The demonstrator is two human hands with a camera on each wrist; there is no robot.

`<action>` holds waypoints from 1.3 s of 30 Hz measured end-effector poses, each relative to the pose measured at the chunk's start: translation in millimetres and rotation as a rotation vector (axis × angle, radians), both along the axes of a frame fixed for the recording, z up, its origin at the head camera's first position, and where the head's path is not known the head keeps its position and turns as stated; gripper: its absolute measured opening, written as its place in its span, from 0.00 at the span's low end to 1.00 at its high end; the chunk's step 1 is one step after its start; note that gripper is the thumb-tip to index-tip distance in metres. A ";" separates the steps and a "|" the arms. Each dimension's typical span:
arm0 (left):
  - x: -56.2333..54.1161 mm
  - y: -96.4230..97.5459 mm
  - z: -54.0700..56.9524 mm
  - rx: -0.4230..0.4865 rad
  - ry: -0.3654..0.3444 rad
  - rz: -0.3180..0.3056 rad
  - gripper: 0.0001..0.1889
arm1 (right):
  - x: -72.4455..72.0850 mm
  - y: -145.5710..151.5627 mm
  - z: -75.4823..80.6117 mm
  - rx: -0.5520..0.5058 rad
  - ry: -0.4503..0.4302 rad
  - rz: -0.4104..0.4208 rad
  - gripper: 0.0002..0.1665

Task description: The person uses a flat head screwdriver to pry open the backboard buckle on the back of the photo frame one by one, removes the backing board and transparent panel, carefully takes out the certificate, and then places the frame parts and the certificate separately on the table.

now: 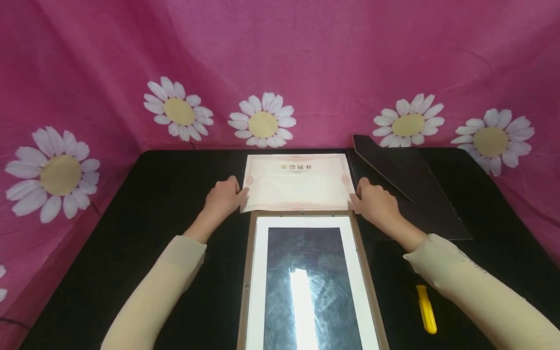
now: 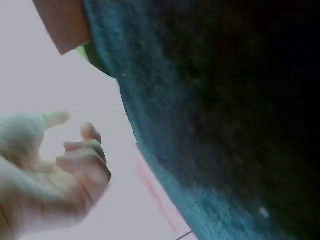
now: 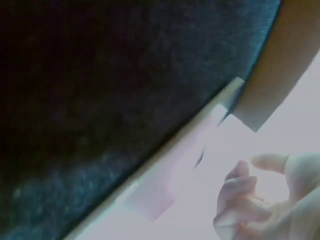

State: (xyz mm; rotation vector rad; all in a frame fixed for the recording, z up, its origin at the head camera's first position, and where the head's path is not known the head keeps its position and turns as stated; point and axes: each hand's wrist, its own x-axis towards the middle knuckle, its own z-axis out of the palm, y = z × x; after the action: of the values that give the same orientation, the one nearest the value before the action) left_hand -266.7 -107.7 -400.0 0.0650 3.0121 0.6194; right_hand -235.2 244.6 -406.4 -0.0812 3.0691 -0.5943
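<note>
In the head view a pale certificate [image 1: 299, 189] with a pink border and printed Chinese characters spans the gap between both hands. My left hand [image 1: 222, 198] pinches its left edge near the lower corner, the thumb lying at the paper. At the right edge my right hand [image 1: 376, 203] grips the opposite side. Just below the paper's near edge lies a picture frame [image 1: 366, 274] with a brown border, a white inner margin and a shiny dark pane. The left wrist view shows the left hand [image 2: 60, 185] with bent fingers; the right wrist view shows the right hand [image 3: 265, 200] likewise, in glare.
A dark backing board [image 1: 430, 209] with a raised stand flap [image 1: 380, 165] lies on the right of the black table [image 1: 175, 170]. Nearer the front is a yellow tool handle [image 1: 426, 311], beside the right sleeve [image 1: 477, 287]. Behind hangs a pink flowered cloth [image 1: 332, 63].
</note>
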 end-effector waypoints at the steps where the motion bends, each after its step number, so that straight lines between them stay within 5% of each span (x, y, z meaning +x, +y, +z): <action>1: 4.4 -0.9 0.9 0.059 0.025 -0.023 0.16 | 3.6 -0.2 1.1 -0.004 0.035 0.013 0.14; 4: 18.3 -1.7 2.8 0.207 0.083 -0.110 0.11 | 13.6 -0.8 4.5 -0.011 0.103 0.061 0.11; 7: 32.0 -1.0 2.3 0.257 0.127 -0.183 0.09 | 22.6 -4.4 8.1 -0.014 0.114 0.120 0.10; 12: 52.0 2.4 -0.1 0.224 0.162 -0.299 0.09 | 36.0 -17.1 9.8 0.018 0.141 0.255 0.08; 16: 63.6 7.6 -1.7 0.144 0.149 -0.378 0.14 | 46.8 -25.8 5.8 0.092 0.256 0.394 0.08; 20: 68.8 13.4 -4.2 0.025 0.157 -0.390 0.22 | 52.5 -30.7 -0.4 0.166 0.407 0.493 0.09; 26: 71.6 18.4 -7.1 -0.143 0.242 -0.403 0.27 | 52.8 -37.6 -9.2 0.251 0.511 0.529 0.14; 30: 71.1 21.3 -9.3 -0.190 0.283 -0.407 0.29 | 50.2 -46.1 -14.7 0.283 0.558 0.546 0.15; 39: 74.0 28.8 -10.5 -0.174 0.228 -0.368 0.27 | 42.0 -59.5 -21.6 0.314 0.649 0.548 0.16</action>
State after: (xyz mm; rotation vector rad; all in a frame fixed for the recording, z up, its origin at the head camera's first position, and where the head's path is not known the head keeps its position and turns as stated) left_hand -192.7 -78.9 -410.4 0.7058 3.1261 0.3318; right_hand -193.2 185.1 -428.0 -1.2839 3.4066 -0.0447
